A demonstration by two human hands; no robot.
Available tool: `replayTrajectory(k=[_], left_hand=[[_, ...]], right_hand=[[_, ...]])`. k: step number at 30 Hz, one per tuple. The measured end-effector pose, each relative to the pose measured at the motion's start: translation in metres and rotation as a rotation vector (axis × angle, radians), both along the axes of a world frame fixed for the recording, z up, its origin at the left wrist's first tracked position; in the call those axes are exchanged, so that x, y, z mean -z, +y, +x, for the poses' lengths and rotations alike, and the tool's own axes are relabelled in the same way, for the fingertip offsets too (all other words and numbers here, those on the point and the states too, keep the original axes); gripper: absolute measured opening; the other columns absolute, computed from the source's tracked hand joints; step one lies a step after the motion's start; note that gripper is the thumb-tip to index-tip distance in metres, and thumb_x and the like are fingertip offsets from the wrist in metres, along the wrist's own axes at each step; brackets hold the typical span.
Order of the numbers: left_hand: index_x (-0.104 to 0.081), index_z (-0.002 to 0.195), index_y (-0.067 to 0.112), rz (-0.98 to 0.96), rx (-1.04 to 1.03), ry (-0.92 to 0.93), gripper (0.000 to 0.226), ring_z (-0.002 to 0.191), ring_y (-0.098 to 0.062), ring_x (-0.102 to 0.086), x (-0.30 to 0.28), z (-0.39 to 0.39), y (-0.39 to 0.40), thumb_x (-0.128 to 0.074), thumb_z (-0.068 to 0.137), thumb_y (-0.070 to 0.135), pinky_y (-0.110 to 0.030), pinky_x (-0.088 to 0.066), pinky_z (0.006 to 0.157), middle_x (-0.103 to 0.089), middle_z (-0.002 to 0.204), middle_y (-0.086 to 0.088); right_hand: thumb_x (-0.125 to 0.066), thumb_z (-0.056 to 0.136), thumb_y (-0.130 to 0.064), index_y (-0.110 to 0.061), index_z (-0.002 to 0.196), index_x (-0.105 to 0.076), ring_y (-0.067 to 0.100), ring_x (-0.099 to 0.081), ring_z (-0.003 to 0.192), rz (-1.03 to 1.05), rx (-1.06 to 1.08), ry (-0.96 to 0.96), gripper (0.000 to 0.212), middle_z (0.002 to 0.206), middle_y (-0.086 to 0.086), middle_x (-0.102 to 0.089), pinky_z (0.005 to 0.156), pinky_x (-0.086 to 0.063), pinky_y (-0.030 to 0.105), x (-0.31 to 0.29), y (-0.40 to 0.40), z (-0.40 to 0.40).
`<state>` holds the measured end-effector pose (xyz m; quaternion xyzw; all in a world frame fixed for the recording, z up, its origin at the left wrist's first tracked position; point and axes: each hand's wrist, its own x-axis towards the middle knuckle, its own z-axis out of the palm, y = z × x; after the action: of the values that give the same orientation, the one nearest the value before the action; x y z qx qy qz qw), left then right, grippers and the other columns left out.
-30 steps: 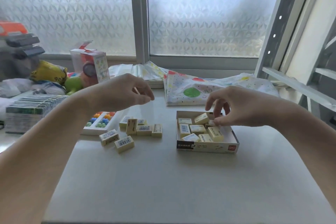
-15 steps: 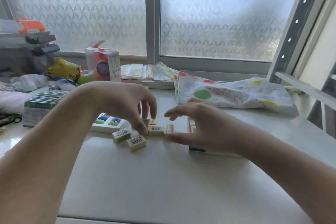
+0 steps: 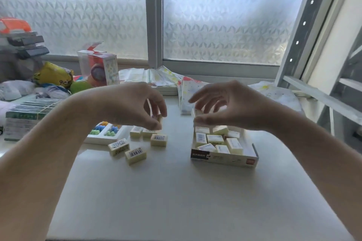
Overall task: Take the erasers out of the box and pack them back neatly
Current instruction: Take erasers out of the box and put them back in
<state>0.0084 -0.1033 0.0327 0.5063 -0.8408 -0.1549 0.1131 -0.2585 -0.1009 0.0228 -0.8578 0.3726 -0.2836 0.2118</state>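
A shallow open cardboard box (image 3: 223, 159) sits right of centre on the white table, with several pale yellow erasers (image 3: 215, 139) lying jumbled inside. Several more erasers (image 3: 135, 155) with barcode labels lie loose on the table to its left. My right hand (image 3: 233, 107) hovers over the back of the box, thumb and fingers pinching a single eraser (image 3: 197, 113). My left hand (image 3: 129, 105) hangs above the loose pile, and its fingertips pinch what looks like another eraser (image 3: 160, 118), mostly hidden by the fingers.
A white tray of coloured beads (image 3: 105, 134) lies just left of the loose erasers. A stack of green-edged boxes (image 3: 21, 117), toy packages (image 3: 100, 66) and bags crowd the left side. Patterned bags (image 3: 188, 88) lie behind the box under the window. A metal frame (image 3: 305, 31) leans at the right.
My right hand has moved from the loose pile back to the right, over the box, with an eraser. My left hand has risen slightly above the pile. The view has shifted.
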Motion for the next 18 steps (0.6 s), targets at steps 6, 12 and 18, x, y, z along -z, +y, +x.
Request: replayTrajectory(k=[6, 12, 18], left_hand=[[-0.071, 0.097, 0.037, -0.202, 0.194, 0.255, 0.019, 0.088, -0.001, -0.069, 0.016, -0.050, 0.015, -0.076, 0.080, 0.044, -0.026, -0.058, 0.080, -0.073, 0.093, 0.017], [-0.074, 0.097, 0.033, -0.304, 0.273, 0.207, 0.014, 0.090, -0.002, -0.064, 0.037, -0.077, 0.020, -0.076, 0.084, 0.038, -0.009, -0.045, 0.079, -0.068, 0.088, 0.017], [-0.076, 0.099, 0.037, -0.265, 0.227, 0.173, 0.017, 0.093, 0.003, -0.060, 0.039, -0.076, 0.021, -0.075, 0.084, 0.045, 0.000, -0.036, 0.076, -0.065, 0.090, 0.017]], right_hand=[[-0.089, 0.078, -0.027, -0.033, 0.110, -0.077, 0.001, -0.072, 0.088, 0.144, 0.095, 0.250, 0.035, 0.093, -0.012, -0.077, 0.082, -0.059, 0.020, -0.012, -0.001, -0.050], [-0.089, 0.075, -0.034, -0.038, 0.098, -0.082, -0.012, -0.066, 0.071, 0.201, 0.139, 0.407, 0.024, 0.087, -0.021, -0.077, 0.059, -0.043, 0.003, -0.015, 0.002, -0.061], [-0.092, 0.071, -0.042, -0.040, 0.096, -0.082, -0.016, -0.063, 0.067, 0.203, 0.206, 0.513, 0.027, 0.082, -0.026, -0.076, 0.056, -0.039, 0.000, -0.018, 0.006, -0.060]])
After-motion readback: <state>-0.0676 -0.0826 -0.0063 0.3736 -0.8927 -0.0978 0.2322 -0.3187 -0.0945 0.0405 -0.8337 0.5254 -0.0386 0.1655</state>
